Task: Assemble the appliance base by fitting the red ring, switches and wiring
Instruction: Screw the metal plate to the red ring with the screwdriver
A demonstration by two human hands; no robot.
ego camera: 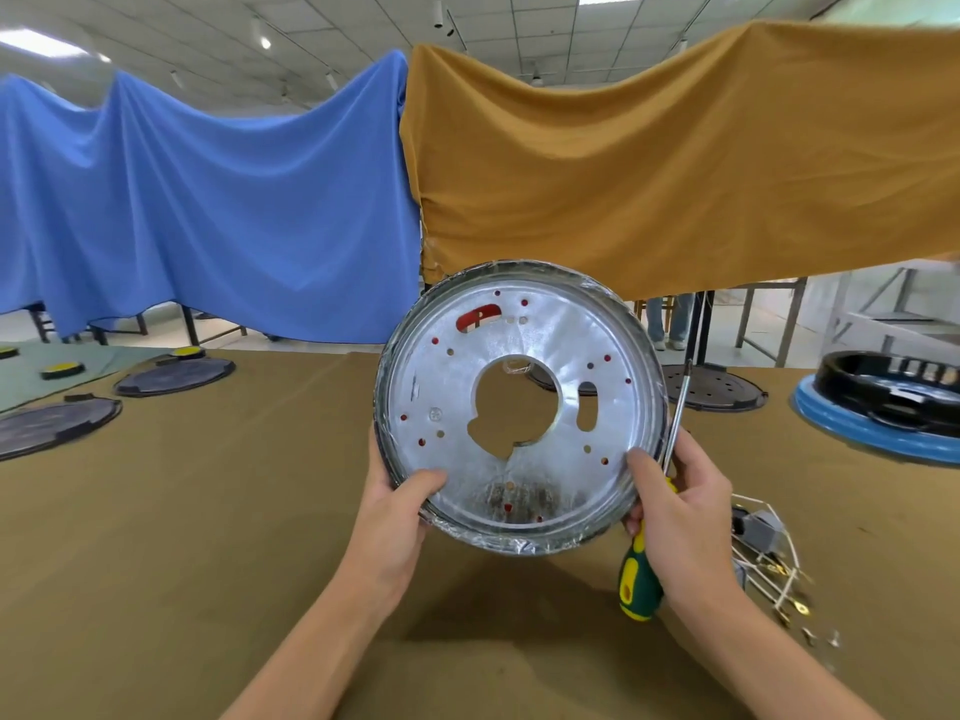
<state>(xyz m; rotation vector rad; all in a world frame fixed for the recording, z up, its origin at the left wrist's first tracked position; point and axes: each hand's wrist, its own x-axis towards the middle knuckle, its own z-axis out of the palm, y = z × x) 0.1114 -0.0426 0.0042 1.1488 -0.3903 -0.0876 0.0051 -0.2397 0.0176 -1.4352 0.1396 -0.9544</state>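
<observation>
In the middle of the frame both hands hold the base (519,402), a round metal disc wrapped in clear film, tilted up off the table (208,511) with its flat face toward the camera. A large cut-out sits at its centre, and red shows through a slot at its upper left and through many small holes. The left hand (400,517) grips the lower left rim, thumb on the face, fingers behind. The right hand (675,511) grips the lower right rim, thumb on the face, and also holds a screwdriver (641,579), its green-and-yellow handle below the palm and its shaft rising just beside the rim. At lower right, wiring (769,558) with brass terminals lies on the table. At right, a black ring (893,387) sits in a blue tray (872,433). Dark round plates (174,375) lie at left.
</observation>
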